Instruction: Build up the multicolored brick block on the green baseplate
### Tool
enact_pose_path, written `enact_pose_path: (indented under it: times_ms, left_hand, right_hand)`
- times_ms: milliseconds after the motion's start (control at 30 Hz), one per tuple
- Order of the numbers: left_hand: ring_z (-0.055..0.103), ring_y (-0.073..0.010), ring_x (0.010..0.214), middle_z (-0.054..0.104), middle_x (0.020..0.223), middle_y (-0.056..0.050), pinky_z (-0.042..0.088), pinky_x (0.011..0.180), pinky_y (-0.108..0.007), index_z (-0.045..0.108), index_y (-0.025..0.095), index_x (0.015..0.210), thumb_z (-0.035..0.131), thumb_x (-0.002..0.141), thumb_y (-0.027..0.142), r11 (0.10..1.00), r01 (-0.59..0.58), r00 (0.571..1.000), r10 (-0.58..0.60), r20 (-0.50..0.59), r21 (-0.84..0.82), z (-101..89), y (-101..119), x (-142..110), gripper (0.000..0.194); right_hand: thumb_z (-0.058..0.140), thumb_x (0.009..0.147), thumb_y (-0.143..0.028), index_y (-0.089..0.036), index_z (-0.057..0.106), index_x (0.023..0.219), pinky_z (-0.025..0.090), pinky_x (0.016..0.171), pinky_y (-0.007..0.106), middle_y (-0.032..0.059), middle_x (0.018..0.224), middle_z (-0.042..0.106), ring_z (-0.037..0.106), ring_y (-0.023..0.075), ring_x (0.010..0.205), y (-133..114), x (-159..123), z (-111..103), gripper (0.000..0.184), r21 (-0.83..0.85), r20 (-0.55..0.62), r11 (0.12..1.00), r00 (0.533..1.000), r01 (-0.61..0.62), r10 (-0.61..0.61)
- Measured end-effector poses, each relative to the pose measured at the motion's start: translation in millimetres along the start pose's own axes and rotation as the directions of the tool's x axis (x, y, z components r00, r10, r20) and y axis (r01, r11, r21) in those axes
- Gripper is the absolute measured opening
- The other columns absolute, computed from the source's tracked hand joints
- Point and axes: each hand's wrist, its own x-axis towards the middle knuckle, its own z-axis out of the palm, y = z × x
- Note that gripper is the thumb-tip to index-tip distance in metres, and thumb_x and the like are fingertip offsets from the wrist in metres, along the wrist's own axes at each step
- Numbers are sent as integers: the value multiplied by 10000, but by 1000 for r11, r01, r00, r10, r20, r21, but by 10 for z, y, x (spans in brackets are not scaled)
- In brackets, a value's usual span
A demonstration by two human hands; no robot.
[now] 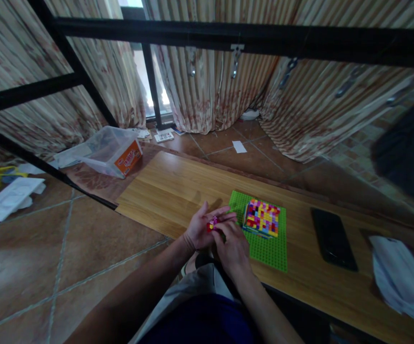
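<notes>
So the green baseplate is lying on the wooden bench, with a block of multicolored bricks sitting on its far half. Just left of the baseplate, the left hand is palm up and spread, some loose little bricks resting in it. The right hand has its fingertips right at those; can't tell if it's actually pinching one. Black phone-like slab is right of the baseplate, clear plastic bin way off left of it.
</notes>
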Motion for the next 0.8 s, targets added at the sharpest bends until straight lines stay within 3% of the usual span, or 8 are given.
enact_pose_path:
  times_ms: [167, 333, 467, 567, 800]
  left_hand:
    - [550, -297, 1211, 624, 1229, -198, 341, 1055, -420, 558, 73, 1241, 326, 928, 601, 1000, -7, 1000, 7, 0, 10, 7, 1, 7, 656]
    - [553, -301, 1204, 636, 1209, -191, 362, 1037, -431, 579, 84, 1220, 317, 926, 606, 1000, -9, 1000, 9, -10, 16, 7, 2, 12, 655]
    - [588, -279, 1149, 634, 1211, -198, 403, 994, -395, 558, 76, 1250, 307, 931, 599, 1000, -4, 1000, 4, -30, 9, 21, 9, 1, 662]
    - [624, -256, 1076, 634, 1214, -195, 428, 957, -378, 536, 86, 1283, 295, 937, 596, 1000, 16, 999, -16, -39, -3, 28, 17, -5, 662]
    - [621, -265, 1094, 641, 1210, -190, 418, 964, -395, 536, 88, 1287, 308, 938, 595, 999, 32, 997, -31, -64, 3, 43, 18, -5, 657]
  right_hand:
    - [499, 898, -275, -217, 654, 840, 455, 830, 368, 71, 918, 674, 578, 222, 898, 5, 52, 8, 175, -33, 21, 999, 1000, -22, 23]
    - [484, 900, -276, -221, 642, 857, 469, 793, 341, 52, 897, 687, 602, 198, 862, -4, 32, -64, 173, 73, 6, 997, 999, -32, 32]
    - [450, 924, -266, -229, 654, 942, 489, 791, 319, 44, 938, 704, 636, 176, 872, -28, 18, -251, 208, 165, -14, 986, 999, -30, 32]
    - [465, 928, -294, -237, 671, 970, 496, 817, 322, 44, 976, 718, 655, 175, 894, 8, 73, -447, 218, 167, -92, 985, 995, -31, 47]
    - [511, 900, -402, -206, 711, 948, 501, 803, 335, 70, 976, 721, 659, 192, 869, 363, 371, -826, 284, 223, -247, 965, 950, -136, 191]
